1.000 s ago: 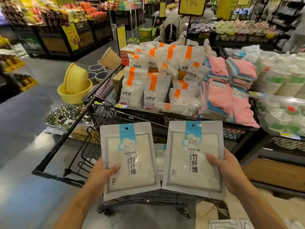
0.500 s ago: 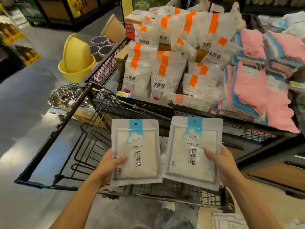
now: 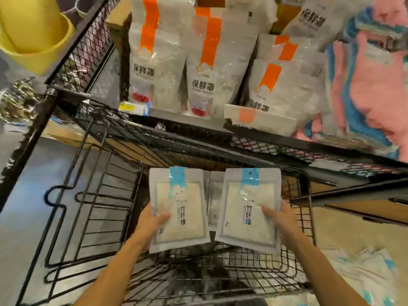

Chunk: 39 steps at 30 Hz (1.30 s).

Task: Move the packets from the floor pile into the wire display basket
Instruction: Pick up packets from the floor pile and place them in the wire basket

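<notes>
I hold two white packets with blue tops upright over the black wire display basket [image 3: 92,217]. My left hand [image 3: 150,226] grips the left packet [image 3: 178,208] by its left edge, thumb on the front. My right hand [image 3: 282,221] grips the right packet [image 3: 247,208] by its right edge. Another packet [image 3: 213,202] of the same kind shows between them, deeper in the basket. More packets of the floor pile [image 3: 364,274] lie at the lower right, blurred.
Above the basket, a mesh shelf [image 3: 198,133] carries orange-striped bags [image 3: 161,62] and pink and blue cloths [image 3: 366,80]. Yellow tubs [image 3: 28,34] stand at the upper left, with a metal bowl [image 3: 15,100] below them. Grey floor lies to the left.
Both hands have moved the two packets forward and down, from above the basket's near rim to inside it. The view has tilted downward and closer to the shelf.
</notes>
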Tool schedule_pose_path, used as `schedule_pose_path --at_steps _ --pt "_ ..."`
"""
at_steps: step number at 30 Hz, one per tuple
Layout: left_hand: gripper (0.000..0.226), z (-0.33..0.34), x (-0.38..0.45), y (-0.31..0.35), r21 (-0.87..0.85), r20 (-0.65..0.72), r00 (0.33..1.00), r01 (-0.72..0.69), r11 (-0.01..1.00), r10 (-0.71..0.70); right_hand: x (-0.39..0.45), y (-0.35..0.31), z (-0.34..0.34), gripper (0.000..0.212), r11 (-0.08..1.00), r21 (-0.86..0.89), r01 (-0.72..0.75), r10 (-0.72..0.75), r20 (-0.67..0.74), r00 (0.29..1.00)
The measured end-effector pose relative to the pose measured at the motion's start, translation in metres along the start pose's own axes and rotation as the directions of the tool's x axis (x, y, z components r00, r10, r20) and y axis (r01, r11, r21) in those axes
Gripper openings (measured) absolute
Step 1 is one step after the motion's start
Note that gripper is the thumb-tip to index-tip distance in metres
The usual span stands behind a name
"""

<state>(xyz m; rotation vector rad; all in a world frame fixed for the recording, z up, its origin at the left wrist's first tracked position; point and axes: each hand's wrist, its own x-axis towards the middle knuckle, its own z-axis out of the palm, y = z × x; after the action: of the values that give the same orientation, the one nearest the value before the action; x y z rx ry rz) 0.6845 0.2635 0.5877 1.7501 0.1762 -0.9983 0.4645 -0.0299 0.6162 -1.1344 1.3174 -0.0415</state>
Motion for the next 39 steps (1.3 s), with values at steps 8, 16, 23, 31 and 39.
schedule_pose_path --at_steps 8,16,23,31,39 --pt "0.040 0.003 0.096 -0.033 0.144 0.037 0.993 0.102 0.984 -0.109 0.080 0.043 0.057 0.032 0.988 -0.125 -0.086 0.074 -0.101 0.992" --pt "0.041 0.013 0.160 -0.060 0.247 -0.031 0.988 0.156 0.956 -0.153 0.122 0.078 0.077 0.057 0.969 -0.215 -0.119 0.073 -0.211 0.975" --pt "0.080 0.036 0.174 -0.088 0.637 -0.108 0.971 -0.097 0.764 0.213 0.140 0.074 0.091 0.054 0.836 -0.536 -0.116 -0.078 -0.324 0.943" --pt "0.075 0.059 0.152 -0.089 0.942 0.036 0.991 -0.077 0.328 0.129 0.127 0.086 0.090 0.070 0.336 -0.940 -0.055 -0.365 -0.183 0.913" --pt "0.065 0.055 0.105 -0.034 0.968 0.106 0.923 -0.181 0.175 0.370 0.087 0.046 0.060 0.077 0.240 -0.962 0.134 -0.355 0.041 0.934"
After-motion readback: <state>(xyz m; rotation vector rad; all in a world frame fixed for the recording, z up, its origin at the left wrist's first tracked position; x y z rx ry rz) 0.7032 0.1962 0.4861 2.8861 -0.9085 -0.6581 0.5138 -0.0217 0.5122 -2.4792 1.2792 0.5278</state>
